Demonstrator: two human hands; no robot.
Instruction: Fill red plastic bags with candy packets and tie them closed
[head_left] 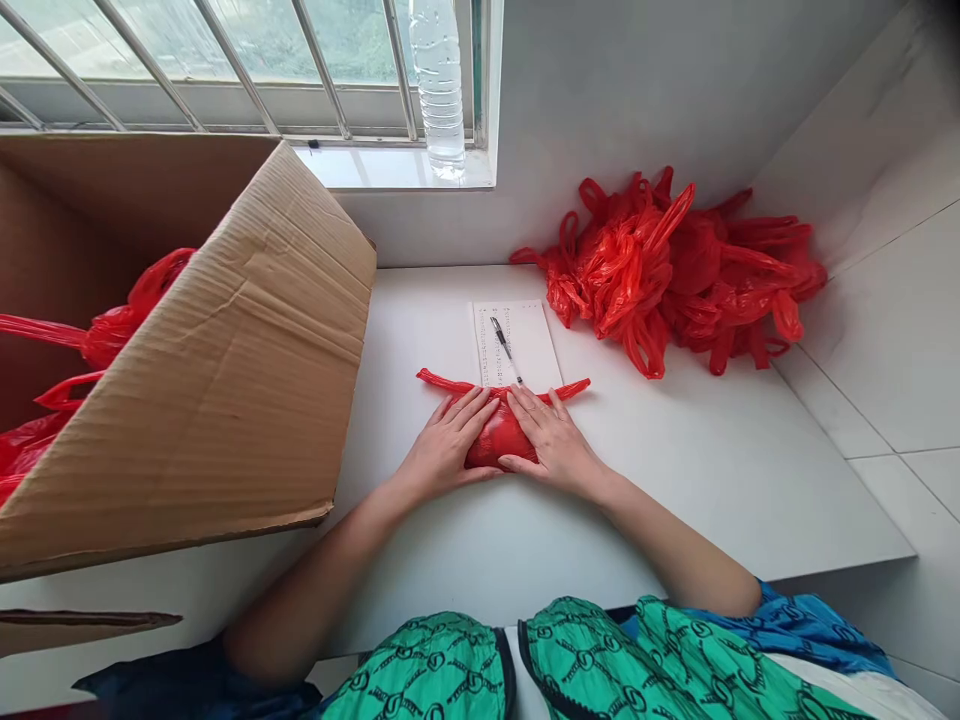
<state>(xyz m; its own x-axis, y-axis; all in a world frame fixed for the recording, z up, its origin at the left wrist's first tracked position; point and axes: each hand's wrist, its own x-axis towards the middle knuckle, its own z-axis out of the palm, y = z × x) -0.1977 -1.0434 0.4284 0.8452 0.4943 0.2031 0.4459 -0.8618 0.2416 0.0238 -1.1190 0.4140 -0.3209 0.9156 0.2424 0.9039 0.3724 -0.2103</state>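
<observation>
A folded red plastic bag (501, 437) lies on the white counter (675, 470), its long handles stretched out to the left and right. My left hand (450, 447) presses flat on the bag's left side, and my right hand (550, 440) rests flat on its right side. The fingertips of both hands nearly meet above the bag, which hides part of it. Just beyond the hands lies a sheet of printed paper (519, 345) with a black pen (506, 350) on top, and the bag's handles touch its near edge.
A large open cardboard box (202, 350) stands at the left, holding more red bags (97, 340). A heap of red plastic bags (667, 275) lies against the back wall. A plastic water bottle (439, 85) stands on the barred window's sill (390, 167).
</observation>
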